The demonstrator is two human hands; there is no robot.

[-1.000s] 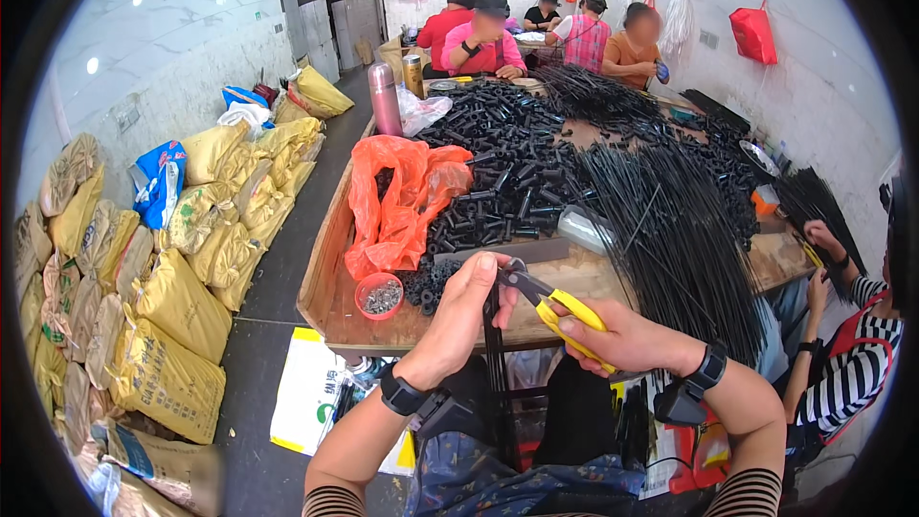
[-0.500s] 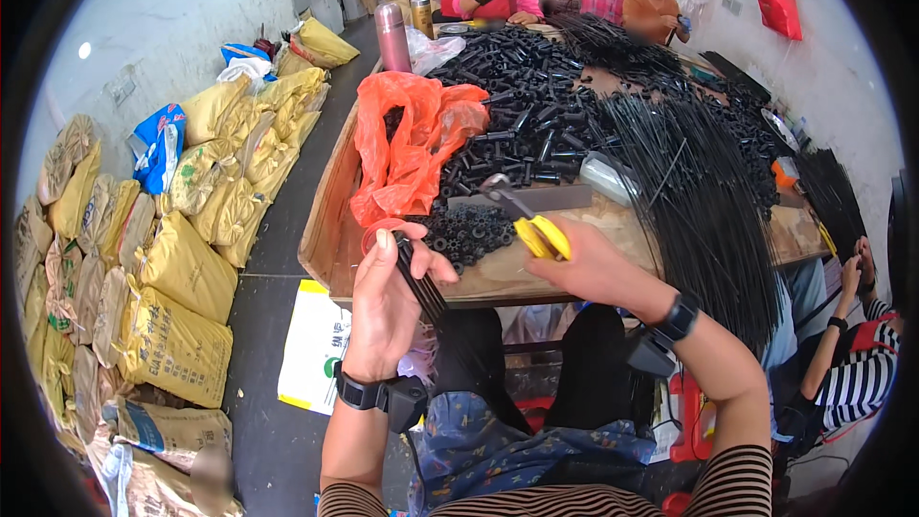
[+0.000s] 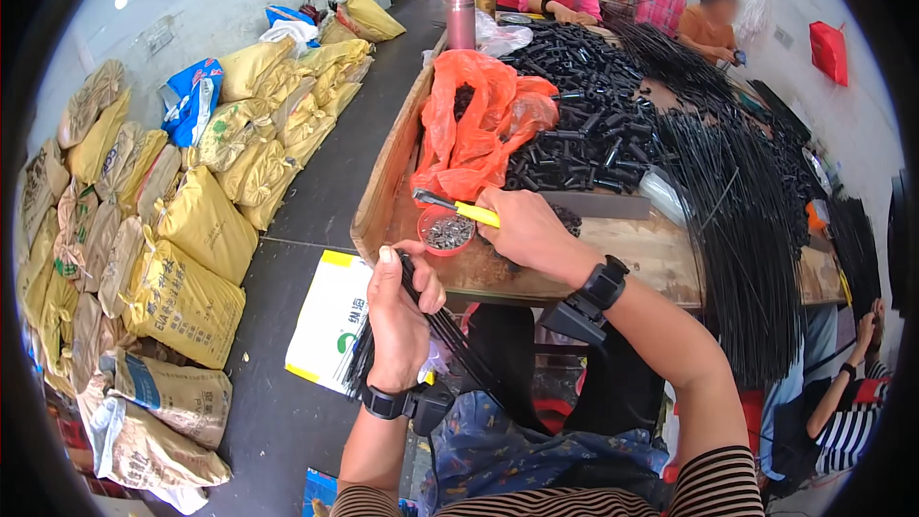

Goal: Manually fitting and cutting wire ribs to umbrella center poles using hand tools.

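My left hand [image 3: 402,321], in front of the table's near left corner, is closed around a bundle of thin black rods [image 3: 450,337] that slants down toward my lap. My right hand [image 3: 532,232] grips yellow-handled pincers [image 3: 476,213] above the table edge. Their metal head points left, over the rim of a red bowl [image 3: 446,250] holding small silvery metal pieces. Behind the pincers lies a crumpled orange-red plastic bag [image 3: 469,148]. Small black parts [image 3: 565,219] show partly behind my right hand, beside a flat dark bar [image 3: 603,205].
Black tube pieces [image 3: 613,134] heap across the wooden table [image 3: 613,263]. Long black rods [image 3: 737,239] hang over its right edge. A pink thermos [image 3: 460,17] stands at the far left corner. Filled sacks [image 3: 187,297] line the left wall. Several people sit around the table.
My right hand has brought the pincers leftward to the red bowl, whose metal pieces now show. My left hand still holds the rods. The whole view has shifted.
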